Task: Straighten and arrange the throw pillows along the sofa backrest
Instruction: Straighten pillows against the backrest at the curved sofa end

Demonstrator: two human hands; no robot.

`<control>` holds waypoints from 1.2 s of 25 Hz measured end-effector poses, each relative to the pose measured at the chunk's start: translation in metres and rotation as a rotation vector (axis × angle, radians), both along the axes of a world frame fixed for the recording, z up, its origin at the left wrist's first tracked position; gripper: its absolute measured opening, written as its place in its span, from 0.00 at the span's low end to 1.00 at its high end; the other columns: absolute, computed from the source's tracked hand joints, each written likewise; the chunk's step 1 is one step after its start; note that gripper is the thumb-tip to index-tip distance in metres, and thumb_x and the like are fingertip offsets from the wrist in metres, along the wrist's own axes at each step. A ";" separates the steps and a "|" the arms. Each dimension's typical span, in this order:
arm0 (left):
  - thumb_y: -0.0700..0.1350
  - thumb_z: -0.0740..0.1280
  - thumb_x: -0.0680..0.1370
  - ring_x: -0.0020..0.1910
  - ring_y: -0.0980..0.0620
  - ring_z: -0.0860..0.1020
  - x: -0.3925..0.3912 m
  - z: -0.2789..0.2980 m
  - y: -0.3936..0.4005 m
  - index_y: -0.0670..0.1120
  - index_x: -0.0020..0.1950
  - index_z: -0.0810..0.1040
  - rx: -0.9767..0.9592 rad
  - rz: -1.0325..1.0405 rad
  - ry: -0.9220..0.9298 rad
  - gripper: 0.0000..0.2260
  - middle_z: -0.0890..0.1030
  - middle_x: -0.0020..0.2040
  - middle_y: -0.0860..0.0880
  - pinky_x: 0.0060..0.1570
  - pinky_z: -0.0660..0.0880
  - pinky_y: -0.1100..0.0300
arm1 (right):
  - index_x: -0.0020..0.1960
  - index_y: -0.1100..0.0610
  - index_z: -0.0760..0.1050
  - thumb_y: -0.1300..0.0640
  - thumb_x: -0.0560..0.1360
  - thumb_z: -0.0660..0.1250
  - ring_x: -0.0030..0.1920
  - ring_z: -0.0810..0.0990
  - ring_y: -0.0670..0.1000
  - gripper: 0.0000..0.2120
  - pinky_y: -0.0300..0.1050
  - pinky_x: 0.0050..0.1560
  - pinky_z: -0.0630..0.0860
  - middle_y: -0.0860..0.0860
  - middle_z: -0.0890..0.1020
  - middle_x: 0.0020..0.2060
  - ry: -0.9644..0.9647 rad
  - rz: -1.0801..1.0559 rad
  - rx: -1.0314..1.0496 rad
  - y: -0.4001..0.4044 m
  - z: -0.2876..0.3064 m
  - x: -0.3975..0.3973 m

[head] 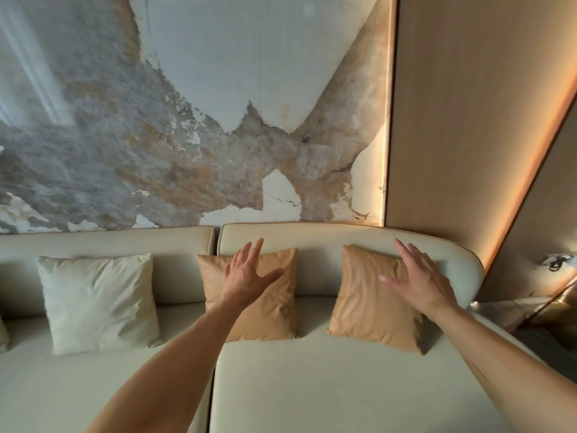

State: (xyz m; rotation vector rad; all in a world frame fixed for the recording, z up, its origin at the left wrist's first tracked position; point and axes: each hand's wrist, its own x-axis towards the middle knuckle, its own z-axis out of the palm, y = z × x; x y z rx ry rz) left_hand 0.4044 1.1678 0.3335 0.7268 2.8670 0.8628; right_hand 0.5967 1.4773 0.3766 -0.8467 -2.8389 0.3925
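Note:
Three throw pillows lean against the backrest (312, 234) of a cream sofa. A cream pillow (100, 303) stands at the left. A tan pillow (274, 307) stands in the middle, slightly tilted. A second tan pillow (365, 301) stands at the right, turned a little clockwise. My left hand (249, 273) is open with spread fingers in front of the middle pillow's upper part. My right hand (418, 279) is open over the right pillow's upper right corner, which it hides. Whether either palm touches the fabric is unclear.
The sofa seat (312, 385) spreads out below the pillows, split by a seam between two cushions. Another pillow's edge (2, 335) shows at the far left. A marble-patterned wall rises behind. A wood panel with lit strips and a side table (530, 310) are at the right.

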 end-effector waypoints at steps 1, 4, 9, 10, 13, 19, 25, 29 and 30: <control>0.71 0.60 0.72 0.79 0.47 0.54 0.005 0.001 0.014 0.60 0.79 0.48 0.003 -0.011 -0.002 0.40 0.54 0.80 0.50 0.75 0.53 0.42 | 0.78 0.40 0.45 0.32 0.72 0.62 0.78 0.52 0.58 0.41 0.61 0.70 0.62 0.50 0.52 0.79 -0.001 -0.010 0.002 0.012 0.001 0.008; 0.71 0.60 0.73 0.78 0.48 0.54 0.027 0.004 0.061 0.60 0.79 0.48 0.004 -0.026 -0.005 0.40 0.54 0.80 0.50 0.75 0.54 0.43 | 0.77 0.39 0.44 0.30 0.70 0.60 0.78 0.53 0.58 0.42 0.63 0.68 0.64 0.50 0.52 0.79 -0.009 -0.016 -0.013 0.057 -0.001 0.034; 0.74 0.58 0.70 0.78 0.47 0.56 0.069 0.006 0.141 0.59 0.79 0.50 -0.031 -0.041 0.006 0.42 0.55 0.80 0.50 0.75 0.55 0.43 | 0.77 0.40 0.45 0.26 0.67 0.57 0.77 0.55 0.58 0.45 0.63 0.67 0.67 0.51 0.53 0.79 -0.008 -0.016 -0.050 0.142 -0.004 0.088; 0.76 0.55 0.68 0.78 0.47 0.56 0.073 0.005 0.153 0.60 0.79 0.50 -0.041 -0.045 0.028 0.43 0.55 0.80 0.50 0.74 0.56 0.44 | 0.77 0.40 0.45 0.25 0.65 0.55 0.77 0.55 0.58 0.46 0.63 0.66 0.68 0.51 0.54 0.79 -0.002 -0.012 -0.070 0.160 -0.005 0.098; 0.76 0.55 0.67 0.78 0.48 0.57 0.080 0.001 0.182 0.61 0.79 0.51 -0.072 -0.041 0.052 0.43 0.56 0.80 0.51 0.74 0.56 0.44 | 0.77 0.41 0.46 0.22 0.61 0.52 0.77 0.57 0.56 0.49 0.61 0.66 0.70 0.51 0.56 0.78 0.037 -0.024 -0.137 0.207 -0.010 0.125; 0.77 0.54 0.66 0.77 0.48 0.59 0.078 -0.025 0.211 0.60 0.79 0.52 -0.106 -0.023 0.061 0.45 0.58 0.80 0.53 0.72 0.61 0.42 | 0.77 0.42 0.48 0.27 0.67 0.60 0.76 0.59 0.57 0.45 0.59 0.64 0.70 0.52 0.57 0.78 -0.008 -0.062 -0.249 0.259 -0.051 0.141; 0.77 0.55 0.67 0.77 0.48 0.59 0.039 -0.093 0.238 0.59 0.79 0.54 -0.216 -0.074 -0.012 0.44 0.58 0.79 0.52 0.74 0.59 0.45 | 0.77 0.39 0.45 0.29 0.68 0.62 0.77 0.58 0.52 0.44 0.59 0.69 0.66 0.46 0.54 0.78 -0.057 -0.106 -0.404 0.287 -0.132 0.107; 0.70 0.62 0.71 0.76 0.48 0.62 -0.020 -0.156 0.276 0.59 0.78 0.56 -0.217 -0.073 -0.093 0.39 0.61 0.78 0.52 0.73 0.61 0.47 | 0.78 0.46 0.52 0.38 0.71 0.67 0.74 0.65 0.54 0.41 0.51 0.68 0.64 0.51 0.64 0.76 -0.033 -0.200 -0.463 0.334 -0.189 0.053; 0.68 0.64 0.72 0.76 0.47 0.62 -0.039 -0.171 0.290 0.59 0.78 0.57 -0.204 -0.074 -0.111 0.37 0.63 0.78 0.51 0.72 0.62 0.47 | 0.77 0.47 0.55 0.40 0.72 0.68 0.72 0.67 0.56 0.39 0.50 0.68 0.64 0.53 0.67 0.74 -0.008 -0.231 -0.471 0.350 -0.203 0.035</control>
